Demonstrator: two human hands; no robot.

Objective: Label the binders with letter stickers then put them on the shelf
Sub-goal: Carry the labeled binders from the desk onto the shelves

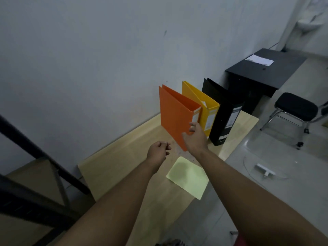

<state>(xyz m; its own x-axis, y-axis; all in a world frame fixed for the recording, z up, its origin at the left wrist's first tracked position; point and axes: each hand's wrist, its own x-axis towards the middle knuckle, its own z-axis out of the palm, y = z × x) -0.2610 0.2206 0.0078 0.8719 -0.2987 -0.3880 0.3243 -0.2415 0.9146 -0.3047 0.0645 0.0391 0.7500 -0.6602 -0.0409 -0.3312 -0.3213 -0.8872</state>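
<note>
A pale wooden counter (124,166) runs along a grey wall (88,59), and three ring binders stand upright on it in a row, touching or nearly touching side by side, their labelled spines turned toward 4 o'clock. The orange cardboard binder (174,114) is nearest the viewer; the yellow cardboard binder (204,100) stands just beside it at 2 o'clock, and the black cardboard binder (223,103) stands just beyond that, again at 2 o'clock.

The right grip (195,137), a bare hand, reaches to the lower part of the orange binder: its thumb lies on the broad orange cover and its fingers (192,126) curl onto the spine edge, so it is grasping the orange binder at that corner. The left grip (158,150), also a bare hand, hovers over the counter at 9 o'clock of the right one, apart from the binders. It is loosely clenched, the fingertips tucked toward the thumb; whether something small is pinched there cannot be told.

A pale yellow-green paper sheet (188,176) lies flat on the counter at 6 o'clock of the orange binder, between the two forearms. The black metal shelf frame (26,174) stands at 9 o'clock of the counter. At 1 o'clock, past the counter's end, a low black cabinet (262,75) carries a white paper (260,60), and a black padded stool with chrome legs (296,107) stands on the floor beside it
</note>
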